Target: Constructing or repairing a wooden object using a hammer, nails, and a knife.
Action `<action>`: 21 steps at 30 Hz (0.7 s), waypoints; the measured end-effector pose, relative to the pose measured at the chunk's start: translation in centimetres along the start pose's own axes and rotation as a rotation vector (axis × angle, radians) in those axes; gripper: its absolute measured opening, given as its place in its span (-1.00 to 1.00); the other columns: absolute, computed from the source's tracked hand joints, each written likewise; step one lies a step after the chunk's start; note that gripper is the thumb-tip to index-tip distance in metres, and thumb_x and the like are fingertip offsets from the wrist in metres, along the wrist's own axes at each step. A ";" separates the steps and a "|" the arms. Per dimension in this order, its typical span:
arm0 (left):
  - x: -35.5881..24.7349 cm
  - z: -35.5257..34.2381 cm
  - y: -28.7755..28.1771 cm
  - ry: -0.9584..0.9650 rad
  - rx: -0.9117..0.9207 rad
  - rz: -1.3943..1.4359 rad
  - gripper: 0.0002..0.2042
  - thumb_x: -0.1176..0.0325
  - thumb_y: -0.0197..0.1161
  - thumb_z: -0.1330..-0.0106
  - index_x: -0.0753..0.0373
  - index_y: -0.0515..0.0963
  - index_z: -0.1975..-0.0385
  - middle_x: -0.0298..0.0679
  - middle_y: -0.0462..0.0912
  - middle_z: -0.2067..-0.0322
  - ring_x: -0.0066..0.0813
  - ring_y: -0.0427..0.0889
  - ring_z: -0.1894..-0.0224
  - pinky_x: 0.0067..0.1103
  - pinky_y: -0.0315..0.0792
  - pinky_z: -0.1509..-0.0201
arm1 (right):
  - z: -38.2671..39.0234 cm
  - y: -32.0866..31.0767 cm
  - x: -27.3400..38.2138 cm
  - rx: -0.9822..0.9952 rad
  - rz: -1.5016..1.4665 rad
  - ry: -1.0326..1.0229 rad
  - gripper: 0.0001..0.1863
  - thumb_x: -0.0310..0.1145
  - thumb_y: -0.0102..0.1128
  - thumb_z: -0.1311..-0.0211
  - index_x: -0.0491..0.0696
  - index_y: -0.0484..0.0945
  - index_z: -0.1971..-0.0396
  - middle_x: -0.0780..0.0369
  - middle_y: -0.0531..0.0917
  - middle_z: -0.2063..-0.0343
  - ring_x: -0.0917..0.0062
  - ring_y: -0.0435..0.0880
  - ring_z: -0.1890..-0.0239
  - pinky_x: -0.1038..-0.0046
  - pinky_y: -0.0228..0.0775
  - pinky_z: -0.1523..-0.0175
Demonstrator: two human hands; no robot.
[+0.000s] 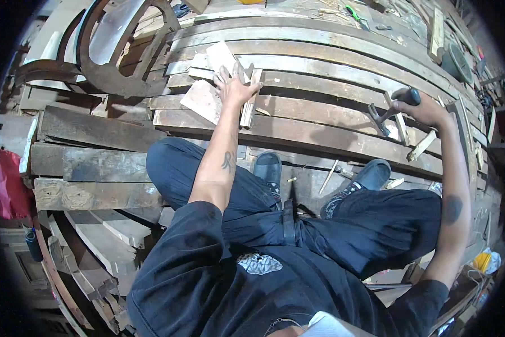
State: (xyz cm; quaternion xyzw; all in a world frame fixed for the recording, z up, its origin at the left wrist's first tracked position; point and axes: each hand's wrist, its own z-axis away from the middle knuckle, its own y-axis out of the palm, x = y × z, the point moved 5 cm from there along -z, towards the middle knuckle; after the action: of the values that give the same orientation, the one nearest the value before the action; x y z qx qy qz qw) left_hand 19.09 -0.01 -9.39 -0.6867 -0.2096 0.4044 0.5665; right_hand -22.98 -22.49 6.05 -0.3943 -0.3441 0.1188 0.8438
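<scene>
Firstly, nearest you: dark shirt, dark trousers, knees bent apart. Both sandals sit on the floor at the bench's near side, a thin stick lying between them.

Left of the bench, toward you: planks, broad and weathered. Farther out left of the bench, a red cloth hangs.

On the bench's near right part, your right hand is closed round a hammer, its head low over the slats. A small offcut lies at the bench's near edge, on the near side of that hand.

On the bench's left part, your left hand is palm down, fingers spread wide, resting on pale wood. A pale block reaches out beyond the fingertips; a pale board lies beside the wrist; a narrow strip lies at the thumb.

Beyond the bench's left end: curved frame, brown. At the bench's far right, a grey bucket, tilted. Toward its far side, a green-handled tool.
</scene>
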 end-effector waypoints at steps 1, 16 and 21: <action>0.3 0.1 0.1 0.011 -0.036 -0.022 -0.02 -0.16 0.47 0.04 -0.07 0.21 -0.46 0.06 -0.03 -0.47 0.29 -0.02 -0.45 0.16 0.03 -0.44 | 0.5 -0.2 0.5 -0.019 0.027 0.019 -0.53 0.00 0.33 -0.30 -0.06 0.62 0.00 0.19 0.72 0.13 0.47 0.65 0.03 0.37 0.43 -0.14; 0.6 -0.3 -1.7 -0.101 0.122 0.114 -0.24 -0.24 0.35 -0.13 0.08 0.46 -0.29 0.05 0.08 -0.43 0.23 0.03 -0.45 0.25 0.11 -0.35 | 0.8 0.1 -0.8 -0.004 0.080 0.006 -0.49 -0.01 0.31 -0.32 -0.06 0.57 -0.10 0.21 0.69 0.20 0.50 0.60 0.16 0.41 0.42 0.00; 3.1 -2.1 -10.9 0.077 0.061 0.529 -0.25 -0.18 0.32 -0.24 0.16 0.40 -0.35 -0.02 0.59 -0.14 -0.17 0.56 -0.19 -0.45 0.45 -0.22 | -0.3 1.3 1.2 0.020 0.091 -0.067 -0.51 -0.05 0.30 -0.34 -0.07 0.56 -0.11 0.21 0.71 0.22 0.50 0.61 0.21 0.41 0.45 0.05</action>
State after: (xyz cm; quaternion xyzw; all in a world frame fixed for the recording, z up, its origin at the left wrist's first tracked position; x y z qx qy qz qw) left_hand 24.47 3.97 -0.02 -0.7151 0.0111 0.5183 0.4688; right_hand -21.83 -21.26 5.57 -0.3968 -0.3526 0.1735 0.8295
